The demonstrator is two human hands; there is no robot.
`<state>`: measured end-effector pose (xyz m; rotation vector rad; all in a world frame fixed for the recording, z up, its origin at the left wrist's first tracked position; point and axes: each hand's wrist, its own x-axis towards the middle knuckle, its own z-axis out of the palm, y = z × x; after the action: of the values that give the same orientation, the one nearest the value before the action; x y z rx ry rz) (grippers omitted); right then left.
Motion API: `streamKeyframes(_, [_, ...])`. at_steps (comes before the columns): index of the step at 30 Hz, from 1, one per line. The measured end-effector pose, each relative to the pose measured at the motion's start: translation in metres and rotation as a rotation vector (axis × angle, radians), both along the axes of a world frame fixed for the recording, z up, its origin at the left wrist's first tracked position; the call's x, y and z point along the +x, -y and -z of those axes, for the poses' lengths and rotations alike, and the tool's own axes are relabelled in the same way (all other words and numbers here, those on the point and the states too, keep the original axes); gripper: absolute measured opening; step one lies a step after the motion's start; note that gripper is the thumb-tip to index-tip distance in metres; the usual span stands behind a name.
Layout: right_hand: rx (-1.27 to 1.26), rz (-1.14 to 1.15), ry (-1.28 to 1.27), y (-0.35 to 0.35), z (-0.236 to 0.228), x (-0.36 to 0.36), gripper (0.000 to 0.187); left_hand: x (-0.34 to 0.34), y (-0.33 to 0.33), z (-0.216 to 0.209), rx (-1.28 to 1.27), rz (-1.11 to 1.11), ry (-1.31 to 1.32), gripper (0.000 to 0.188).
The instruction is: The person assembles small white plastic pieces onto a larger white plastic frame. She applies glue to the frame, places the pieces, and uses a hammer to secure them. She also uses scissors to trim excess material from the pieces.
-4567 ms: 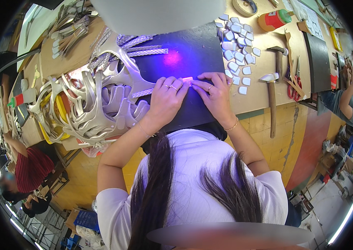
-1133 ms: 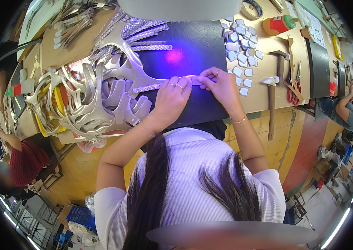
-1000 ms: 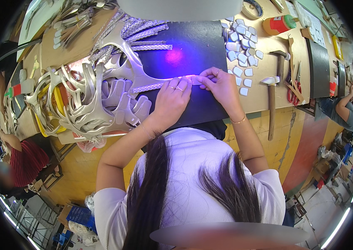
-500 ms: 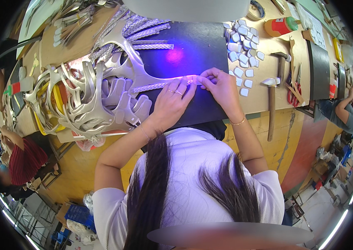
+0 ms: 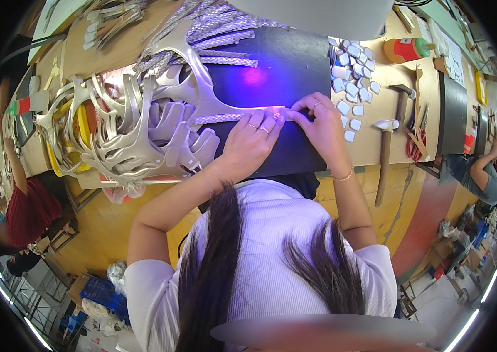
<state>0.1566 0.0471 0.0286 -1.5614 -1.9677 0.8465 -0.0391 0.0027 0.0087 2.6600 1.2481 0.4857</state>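
A shiny pale-gold strap piece (image 5: 198, 76) stretches from the pile at left toward my hands over a black mat (image 5: 225, 154). On its narrow end, my left hand (image 5: 248, 141) is closed, with fingertips pressing the strip against the mat. Beside it, my right hand (image 5: 320, 123) pinches the tip of the same strap between thumb and fingers. A silvery braided strip (image 5: 219, 118) runs under my left fingers, next to the strap. My fingertips hide how the two meet. Violet light falls on the mat and the strap end.
Pale-gold cut-out pieces (image 5: 125, 141) heap at left, with braided strips (image 5: 225, 41) behind them. Small pale tabs (image 5: 351, 70) lie right of the mat. Farther right are two hammers (image 5: 384, 158), red-handled scissors (image 5: 417, 146) and a bottle (image 5: 404, 51). A white lamp-like housing overhangs the far edge.
The whole view has shifted slightly, moving the bench things rightward. Both hands stay on the strap end, and the right fingers have changed their pinch a little.
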Motion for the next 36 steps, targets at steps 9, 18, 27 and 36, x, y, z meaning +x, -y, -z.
streamKeyframes(9, [0.016, -0.126, 0.033, -0.008, 0.003, 0.004, 0.016, 0.004, 0.007, 0.003, -0.011, -0.040, -0.043, 0.048])
streamKeyframes(18, [0.039, -0.123, 0.043, -0.006, 0.004, 0.001, 0.013, 0.005, 0.007, 0.004, 0.019, -0.027, -0.045, 0.049])
streamKeyframes(27, [0.035, -0.196, 0.073, -0.016, 0.000, 0.003, 0.013, 0.008, 0.006, -0.001, 0.033, -0.012, -0.059, 0.047])
streamKeyframes(36, [0.077, -0.104, 0.061, -0.008, 0.012, -0.005, 0.013, 0.011, 0.006, -0.003, -0.049, -0.028, -0.064, 0.049])
